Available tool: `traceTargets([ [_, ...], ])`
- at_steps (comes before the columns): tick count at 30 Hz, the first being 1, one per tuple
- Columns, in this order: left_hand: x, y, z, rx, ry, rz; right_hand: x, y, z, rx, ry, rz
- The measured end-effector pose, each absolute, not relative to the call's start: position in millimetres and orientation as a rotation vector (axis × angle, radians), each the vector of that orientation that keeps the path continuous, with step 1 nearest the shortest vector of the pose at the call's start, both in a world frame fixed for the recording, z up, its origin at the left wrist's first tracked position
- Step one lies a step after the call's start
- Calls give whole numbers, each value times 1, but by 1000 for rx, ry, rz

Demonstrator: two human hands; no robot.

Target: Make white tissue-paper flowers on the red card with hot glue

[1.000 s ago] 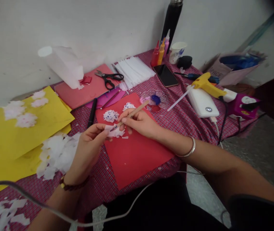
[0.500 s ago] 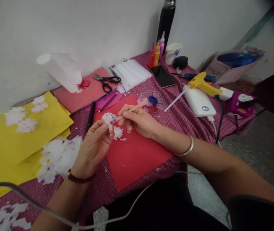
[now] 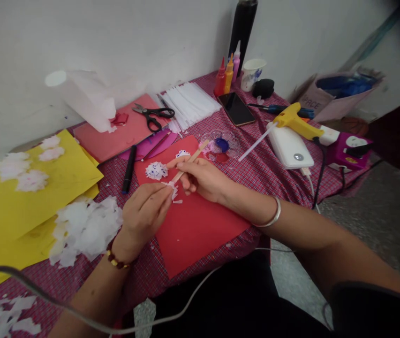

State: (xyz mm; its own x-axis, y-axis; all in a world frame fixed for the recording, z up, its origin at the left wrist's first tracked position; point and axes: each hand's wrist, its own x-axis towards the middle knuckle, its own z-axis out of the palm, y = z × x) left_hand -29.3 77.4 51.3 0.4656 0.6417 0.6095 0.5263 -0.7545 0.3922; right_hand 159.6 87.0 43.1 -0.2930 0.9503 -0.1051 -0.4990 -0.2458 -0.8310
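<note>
My right hand pinches a flat wooden craft stick, its lower end beside the left fingertips. My left hand is closed at the edge of a small white paper flower on the red paper sheet; its fingers cover much of the flower. Just beyond lies a second paper flower speckled with purple paint. Part of another speckled flower shows behind the right hand. A clear paint palette with purple, pink and red paint sits past the stick.
Yellow sheets with pale paper flowers and a heap of white paper pieces lie left. Scissors, a black marker and white strips are behind. A yellow glue gun rests on a white power bank.
The speckled flower has left my left hand and lies on the red sheet. My left hand has turned palm-down onto the flower nearer me, and the stick has tilted more steeply.
</note>
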Motion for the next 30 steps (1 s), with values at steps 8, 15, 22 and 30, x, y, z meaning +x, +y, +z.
traceTargets([
  [8, -25, 81, 61, 1768, 1209, 1035, 158, 91, 42, -837, -970, 1609],
  [15, -29, 89, 50, 2148, 947, 669, 168, 103, 32, -922, -1259, 1703],
  [22, -47, 92, 47, 1970, 1408, 945, 174, 107, 27, -1052, -1638, 1491],
  [30, -48, 110, 21, 2186, 1417, 707, 169, 105, 17, -1022, -1707, 1402],
])
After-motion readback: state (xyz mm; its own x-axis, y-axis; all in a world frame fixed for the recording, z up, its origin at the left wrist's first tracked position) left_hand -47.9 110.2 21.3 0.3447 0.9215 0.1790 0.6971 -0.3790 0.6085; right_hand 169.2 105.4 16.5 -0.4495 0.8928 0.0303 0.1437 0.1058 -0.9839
